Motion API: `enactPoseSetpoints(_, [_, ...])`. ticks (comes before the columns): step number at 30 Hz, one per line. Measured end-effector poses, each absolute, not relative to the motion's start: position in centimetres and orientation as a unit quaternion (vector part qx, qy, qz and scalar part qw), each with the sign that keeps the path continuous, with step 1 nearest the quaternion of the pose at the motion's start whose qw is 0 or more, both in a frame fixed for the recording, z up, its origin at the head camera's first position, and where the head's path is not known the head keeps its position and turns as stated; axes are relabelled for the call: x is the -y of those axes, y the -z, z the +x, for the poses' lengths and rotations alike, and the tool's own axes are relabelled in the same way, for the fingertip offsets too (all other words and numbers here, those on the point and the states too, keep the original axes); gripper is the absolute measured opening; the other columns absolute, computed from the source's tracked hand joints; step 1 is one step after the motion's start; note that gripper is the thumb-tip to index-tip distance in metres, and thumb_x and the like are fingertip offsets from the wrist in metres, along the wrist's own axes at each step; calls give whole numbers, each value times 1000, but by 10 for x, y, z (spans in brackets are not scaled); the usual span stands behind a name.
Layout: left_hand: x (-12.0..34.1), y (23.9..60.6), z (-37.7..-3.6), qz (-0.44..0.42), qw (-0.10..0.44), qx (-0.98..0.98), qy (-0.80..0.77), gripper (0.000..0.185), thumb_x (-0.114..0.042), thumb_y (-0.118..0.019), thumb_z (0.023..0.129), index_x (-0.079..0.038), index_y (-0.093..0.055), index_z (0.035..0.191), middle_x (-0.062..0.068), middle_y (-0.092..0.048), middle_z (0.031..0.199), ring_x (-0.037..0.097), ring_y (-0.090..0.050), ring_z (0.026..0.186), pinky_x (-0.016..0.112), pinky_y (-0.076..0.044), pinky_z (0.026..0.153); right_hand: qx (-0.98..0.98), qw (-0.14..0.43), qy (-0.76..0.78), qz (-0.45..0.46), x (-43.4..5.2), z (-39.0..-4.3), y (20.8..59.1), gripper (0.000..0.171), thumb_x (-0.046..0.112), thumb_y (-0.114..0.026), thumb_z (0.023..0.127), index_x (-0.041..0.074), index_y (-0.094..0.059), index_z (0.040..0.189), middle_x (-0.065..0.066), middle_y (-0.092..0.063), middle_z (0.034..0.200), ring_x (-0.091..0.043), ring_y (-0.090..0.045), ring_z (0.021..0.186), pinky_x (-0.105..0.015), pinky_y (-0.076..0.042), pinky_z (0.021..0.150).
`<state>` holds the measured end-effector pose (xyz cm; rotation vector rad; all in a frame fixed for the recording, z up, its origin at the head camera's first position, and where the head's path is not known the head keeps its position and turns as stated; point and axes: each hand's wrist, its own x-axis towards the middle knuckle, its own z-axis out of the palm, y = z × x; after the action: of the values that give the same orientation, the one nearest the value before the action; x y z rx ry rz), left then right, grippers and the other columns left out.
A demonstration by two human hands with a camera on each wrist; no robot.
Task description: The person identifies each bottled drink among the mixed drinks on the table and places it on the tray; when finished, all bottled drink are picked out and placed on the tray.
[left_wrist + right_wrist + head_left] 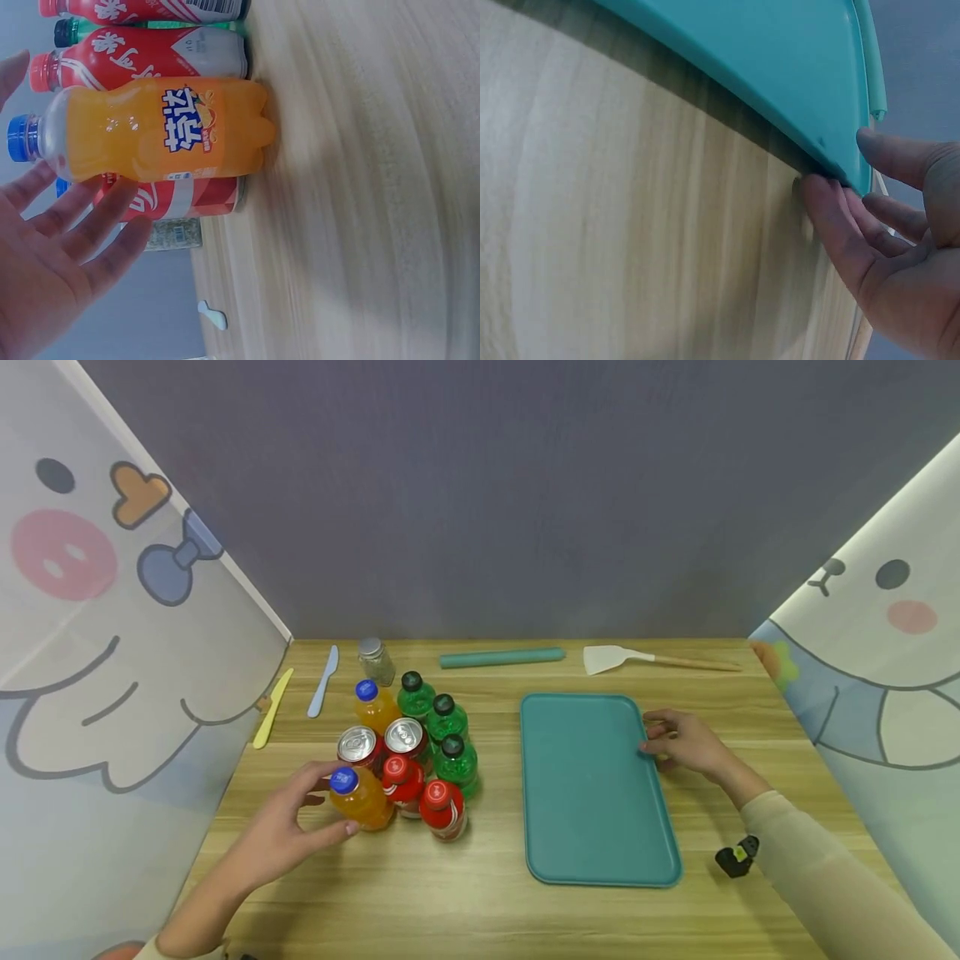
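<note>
An orange soda bottle (150, 131) with a blue cap stands upright at the near left of a drinks cluster. My left hand (281, 827) is around its left side, thumb and fingers spread; the left wrist view shows the fingers behind the bottle, without a clear grip. A teal tray (592, 793) lies on the table, with nothing on it. At its right edge is my right hand (682, 745); in the right wrist view its fingers (836, 225) touch the rim from outside and the thumb (896, 156) is apart above.
Beside the near orange bottle stand two red-capped bottles (442, 810), red cans (406, 739), green bottles (457, 764) and another orange bottle (377, 710). Behind are a shaker jar (377, 662), a blue knife (323, 682), a yellow knife (273, 708), a teal rod (502, 657) and a spatula (660, 660).
</note>
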<state>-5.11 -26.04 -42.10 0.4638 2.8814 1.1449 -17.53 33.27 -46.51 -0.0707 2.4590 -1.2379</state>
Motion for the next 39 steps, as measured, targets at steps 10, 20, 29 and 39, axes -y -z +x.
enactPoseSetpoints(10, [254,425,-51,126,-30,-922,-365,67,-30,-90,80,-19,-58,138,-3,-65,130,12,-62,114,47,-60,89,-858,185,479,-16,-330,-178,469,66,2,-69,95,-9,-37,152,-32,-55,123,-24,-70,86,-36,-63,70])
enactPoseSetpoints(20, [252,428,-53,115,-46,-921,-369,61,-21,-91,80,-18,-63,133,-3,-66,121,-4,-59,110,38,-62,86,-859,190,476,-5,-327,-184,471,64,-1,-68,95,-8,-38,152,-31,-55,120,-25,-68,85,-36,-63,70])
enactPoseSetpoints(29, [251,434,-53,137,-92,-913,-374,57,-10,-93,74,-19,-69,125,-8,-67,113,-5,-62,103,21,-60,78,-855,196,480,1,-327,-183,473,64,-1,-69,95,-6,-39,152,-28,-56,117,-24,-67,84,-36,-63,70])
enactPoseSetpoints(39, [250,428,-48,153,-139,-905,-371,64,-2,-95,67,-15,-70,124,-1,-71,113,-9,-61,105,11,-55,77,-854,195,483,11,-331,-178,475,65,-1,-69,95,-5,-39,152,-28,-55,118,-24,-67,84,-37,-63,70])
